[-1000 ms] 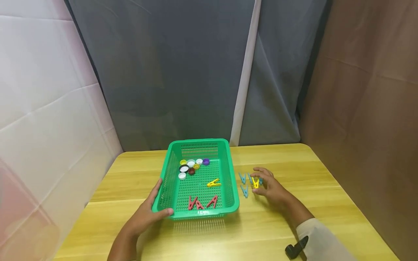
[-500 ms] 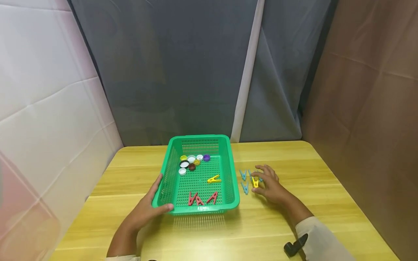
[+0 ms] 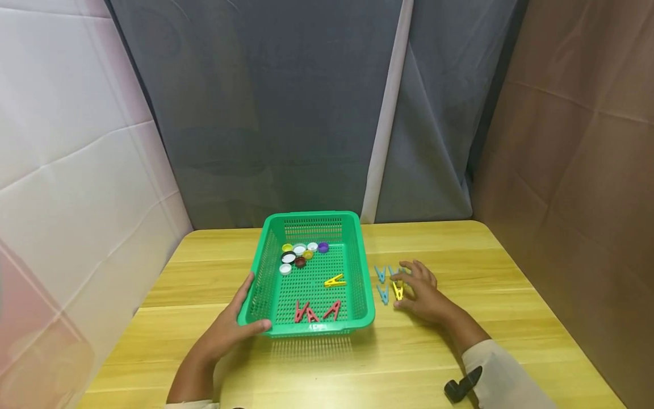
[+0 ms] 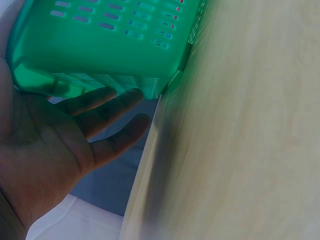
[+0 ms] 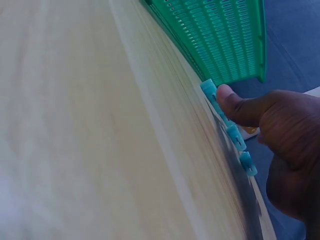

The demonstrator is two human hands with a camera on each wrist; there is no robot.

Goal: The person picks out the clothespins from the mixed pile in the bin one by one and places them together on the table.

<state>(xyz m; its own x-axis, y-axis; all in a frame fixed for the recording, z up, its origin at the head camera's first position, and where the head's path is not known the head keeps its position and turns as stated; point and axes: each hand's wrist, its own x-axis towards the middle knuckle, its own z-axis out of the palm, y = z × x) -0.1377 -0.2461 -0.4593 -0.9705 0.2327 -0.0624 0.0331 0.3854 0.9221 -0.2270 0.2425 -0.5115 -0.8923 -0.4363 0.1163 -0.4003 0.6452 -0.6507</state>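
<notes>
My left hand [image 3: 225, 335] holds a green plastic basket [image 3: 337, 327] at its near left corner, thumb over the rim; in the left wrist view, fingers extend along the basket's outside. To the basket's right, my right hand [image 3: 426, 295] pinches a yellow clothespin [image 3: 398, 291] between thumb and fingers, low over the table. Blue clothespins [image 3: 383, 294] lie beside it, some partly hidden by the fingers. In the right wrist view the right thumb comes down close to the blue clothespins [image 5: 236, 137]; the yellow one is mostly hidden there.
Inside the basket lie several bottle caps [image 3: 288, 258] at the back left, a yellow clothespin [image 3: 334, 280] and three red clothespins [image 3: 313, 315] near the front. The wooden table [image 3: 327, 375] ends at a grey curtain [image 3: 286, 113] behind, with cloth walls on both sides.
The yellow clothespin in my right hand has shifted slightly left and toward me, out from among the blue ones. The left hand stays on the basket. The head view has tilted a little.
</notes>
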